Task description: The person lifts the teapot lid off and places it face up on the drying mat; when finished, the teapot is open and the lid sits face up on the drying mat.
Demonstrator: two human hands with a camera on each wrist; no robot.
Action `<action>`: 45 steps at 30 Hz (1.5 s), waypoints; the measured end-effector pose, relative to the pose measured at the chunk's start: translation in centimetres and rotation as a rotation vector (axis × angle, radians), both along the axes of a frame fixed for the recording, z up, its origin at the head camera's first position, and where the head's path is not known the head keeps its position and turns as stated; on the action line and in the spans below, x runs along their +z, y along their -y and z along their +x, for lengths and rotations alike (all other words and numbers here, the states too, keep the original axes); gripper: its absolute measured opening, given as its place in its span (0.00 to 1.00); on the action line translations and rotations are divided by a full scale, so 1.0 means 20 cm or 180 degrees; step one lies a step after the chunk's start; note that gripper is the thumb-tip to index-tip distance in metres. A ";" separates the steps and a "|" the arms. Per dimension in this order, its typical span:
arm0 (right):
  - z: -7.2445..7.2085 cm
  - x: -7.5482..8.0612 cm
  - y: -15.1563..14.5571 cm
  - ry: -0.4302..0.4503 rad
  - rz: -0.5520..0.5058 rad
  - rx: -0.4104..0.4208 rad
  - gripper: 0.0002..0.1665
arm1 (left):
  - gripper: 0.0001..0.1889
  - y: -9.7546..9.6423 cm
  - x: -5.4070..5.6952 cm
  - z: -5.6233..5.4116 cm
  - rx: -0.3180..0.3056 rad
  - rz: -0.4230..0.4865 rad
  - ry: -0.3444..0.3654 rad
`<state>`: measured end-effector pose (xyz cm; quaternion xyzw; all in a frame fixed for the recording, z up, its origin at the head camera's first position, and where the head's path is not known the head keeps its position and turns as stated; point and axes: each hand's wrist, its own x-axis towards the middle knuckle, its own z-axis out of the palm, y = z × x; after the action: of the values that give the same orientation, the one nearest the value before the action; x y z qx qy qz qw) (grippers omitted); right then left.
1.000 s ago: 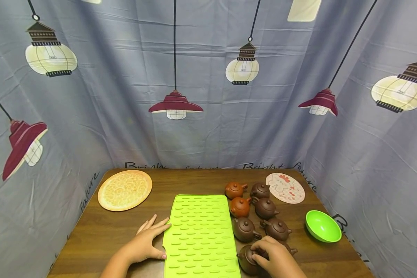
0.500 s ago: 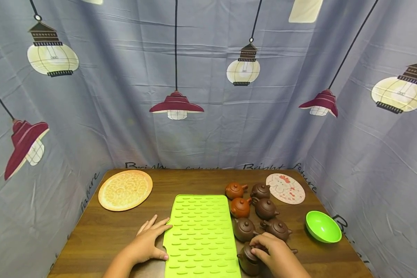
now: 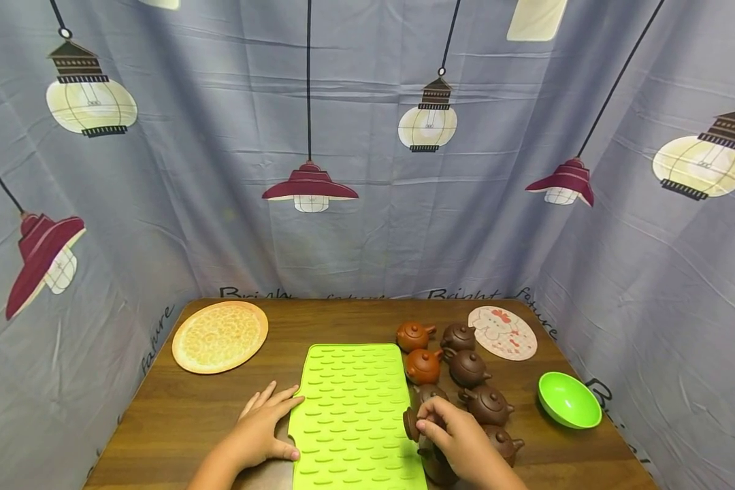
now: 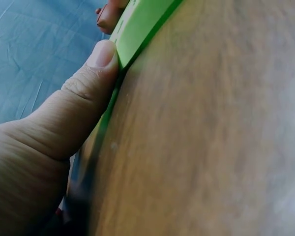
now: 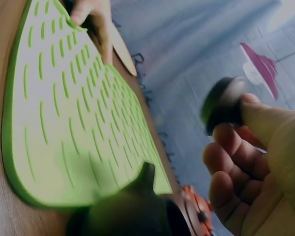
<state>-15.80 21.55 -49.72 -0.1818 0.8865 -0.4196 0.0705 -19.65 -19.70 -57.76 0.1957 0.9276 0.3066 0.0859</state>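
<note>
A dark brown teapot lid is pinched between the thumb and fingers of my right hand, tilted on edge over the mat's right border. Just below it stands the brown teapot, its body partly covered by the hand; the right wrist view shows its dark spout over the mat's end. My left hand lies spread at the left edge of the bright green ridged mat, fingertips on its rim. In the left wrist view the thumb touches the mat's edge.
Two orange teapots, the nearer one included, and several brown teapots stand in two rows right of the mat. A green bowl sits at far right. A round yellow placemat and a pink placemat lie toward the back.
My right hand has lifted the lid off the near brown teapot and moved it up and left toward the mat. The left hand has stayed nearly still.
</note>
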 end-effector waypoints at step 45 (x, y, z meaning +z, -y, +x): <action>-0.07 -0.23 0.56 0.2037 -0.1993 0.0141 0.13 | 0.59 0.01 -0.03 -0.02 -0.0014 0.0012 -0.0144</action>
<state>-17.13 10.33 -54.27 -0.0745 0.6462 -0.7012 0.2918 -20.03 -19.91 -58.35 0.2048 0.9282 0.3037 0.0652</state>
